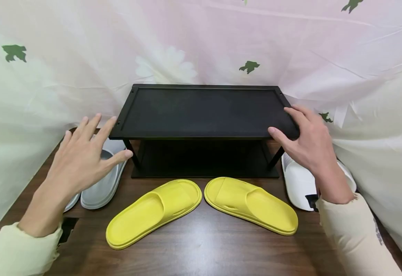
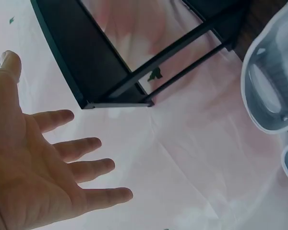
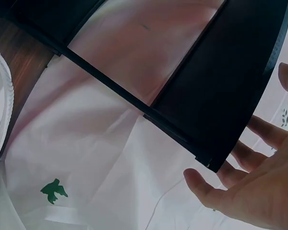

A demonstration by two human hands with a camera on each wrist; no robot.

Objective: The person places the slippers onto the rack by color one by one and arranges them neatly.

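Observation:
A black two-tier shoe rack (image 1: 204, 111) stands against the cloth backdrop in the head view. My left hand (image 1: 80, 157) hovers by its left front corner, fingers spread and apart from the top shelf in the left wrist view. Over the right front corner is my right hand (image 1: 309, 138), thumb and fingers extended, fingertips right at the shelf edge. In front of the rack lie two yellow slippers, the left slipper (image 1: 152, 214) and the right slipper (image 1: 252, 207), toes turned in toward each other. Neither hand holds anything.
Grey slippers (image 1: 99, 188) lie left of the rack, partly hidden by the left hand. White slippers (image 1: 299, 184) lie to its right, partly under the right arm. A pale floral cloth (image 1: 204, 42) hangs behind and at both sides of the brown wooden surface (image 1: 201, 249).

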